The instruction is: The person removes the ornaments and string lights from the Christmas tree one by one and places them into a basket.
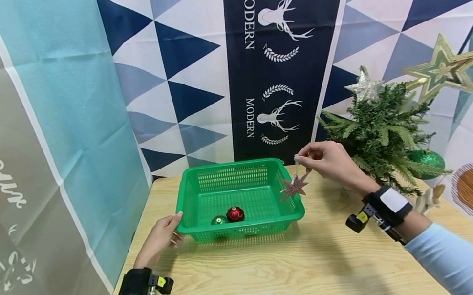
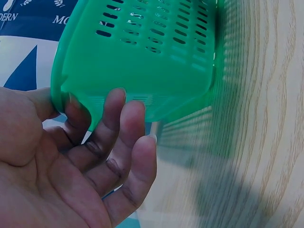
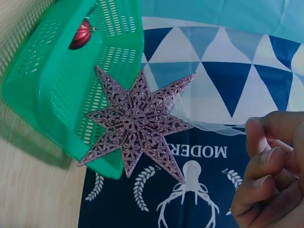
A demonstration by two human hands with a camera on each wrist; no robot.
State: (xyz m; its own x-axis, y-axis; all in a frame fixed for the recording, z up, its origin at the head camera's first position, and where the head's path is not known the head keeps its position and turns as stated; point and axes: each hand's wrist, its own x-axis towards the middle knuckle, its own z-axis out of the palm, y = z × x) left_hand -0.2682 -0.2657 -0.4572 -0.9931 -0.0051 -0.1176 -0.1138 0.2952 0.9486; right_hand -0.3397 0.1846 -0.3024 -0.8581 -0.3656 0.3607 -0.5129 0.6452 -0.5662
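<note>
Both of your hands are at work over the bench (image 1: 260,267). Your left hand (image 1: 159,238) pinches the rim of the green basket (image 1: 246,224) at its near left corner, with three fingers bent loosely beside the outer wall. The basket stands toward the bench's far edge, closer to the far left corner than to the far right one. Your right hand (image 1: 331,160) pinches a pale, see-through ribbon (image 3: 213,127), and from it hangs a pinkish glitter star (image 1: 294,187) with eight points, at the basket's right edge; you cannot tell whether it touches the rim. Inside the basket, near its front edge, you have a red ball (image 1: 235,214) with a green ball (image 1: 219,220) just to its left. By the bench's far right corner stands a small fir tree (image 1: 383,137), bearing a silver star (image 1: 365,87), a large gold star (image 1: 447,68) and a green glitter bauble (image 1: 429,163).
</note>
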